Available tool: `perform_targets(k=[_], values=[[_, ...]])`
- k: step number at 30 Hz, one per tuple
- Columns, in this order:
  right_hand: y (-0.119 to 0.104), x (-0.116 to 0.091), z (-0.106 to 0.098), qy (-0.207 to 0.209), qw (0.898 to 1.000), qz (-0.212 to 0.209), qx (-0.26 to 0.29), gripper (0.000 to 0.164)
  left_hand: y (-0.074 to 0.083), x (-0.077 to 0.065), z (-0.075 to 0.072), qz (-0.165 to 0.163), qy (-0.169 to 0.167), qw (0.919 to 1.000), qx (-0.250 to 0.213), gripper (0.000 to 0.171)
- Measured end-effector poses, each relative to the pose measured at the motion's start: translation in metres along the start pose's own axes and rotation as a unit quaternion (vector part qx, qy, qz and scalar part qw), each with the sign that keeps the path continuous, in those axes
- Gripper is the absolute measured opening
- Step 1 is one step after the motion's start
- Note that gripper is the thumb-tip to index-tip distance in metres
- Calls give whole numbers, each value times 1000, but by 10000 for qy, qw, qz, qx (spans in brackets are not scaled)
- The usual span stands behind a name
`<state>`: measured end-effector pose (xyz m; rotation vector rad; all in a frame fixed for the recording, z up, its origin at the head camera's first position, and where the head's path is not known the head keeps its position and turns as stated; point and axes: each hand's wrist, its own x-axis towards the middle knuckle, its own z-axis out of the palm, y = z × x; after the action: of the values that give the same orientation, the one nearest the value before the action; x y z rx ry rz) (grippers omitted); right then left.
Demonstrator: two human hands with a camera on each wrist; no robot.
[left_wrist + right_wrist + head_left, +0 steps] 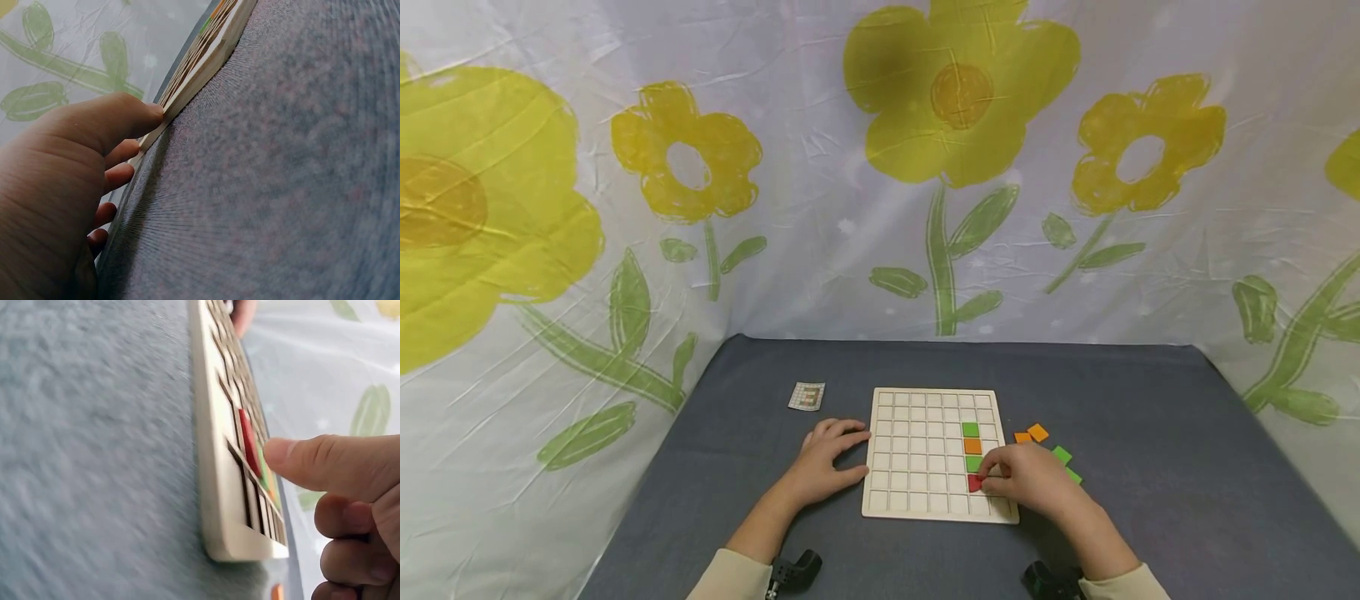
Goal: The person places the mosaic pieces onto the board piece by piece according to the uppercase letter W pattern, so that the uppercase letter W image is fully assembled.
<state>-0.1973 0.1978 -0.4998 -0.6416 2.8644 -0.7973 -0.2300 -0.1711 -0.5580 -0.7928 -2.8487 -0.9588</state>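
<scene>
A pale wooden grid board [917, 461] lies on the dark cloth. One column near its right side holds a green tile [971, 429], an orange tile [973, 446], another green tile [973, 463] and a red tile [973, 483]. With thumb and index finger, my right hand [1026, 479] pinches at the red tile, its other fingers curled. The right wrist view shows the red tile [249, 444] slightly askew over its cell, close to the thumb tip. My left hand [827, 458] rests against the board's left edge, fingers spread and thumb touching the rim [187, 90].
Loose orange tiles [1037, 432] and green tiles [1062, 455] lie right of the board, partly behind the right hand. A small patterned card [807, 397] lies beyond the left hand. Behind the table hangs a white flower-printed curtain [820, 275].
</scene>
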Motion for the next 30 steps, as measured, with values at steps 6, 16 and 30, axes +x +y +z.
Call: perform_targets(k=[6,16,30], values=[[9,-5,-13,369,9991,166,-92,8,0,0,0,51,33,10000,-31,52],[35,-11,-33,355,9954,887,87,7,1,-1,-1,119,8,9999,-36,52],[85,-26,-49,325,9869,1526,401,22,-2,-2,-3,191,-230,9996,15,63]])
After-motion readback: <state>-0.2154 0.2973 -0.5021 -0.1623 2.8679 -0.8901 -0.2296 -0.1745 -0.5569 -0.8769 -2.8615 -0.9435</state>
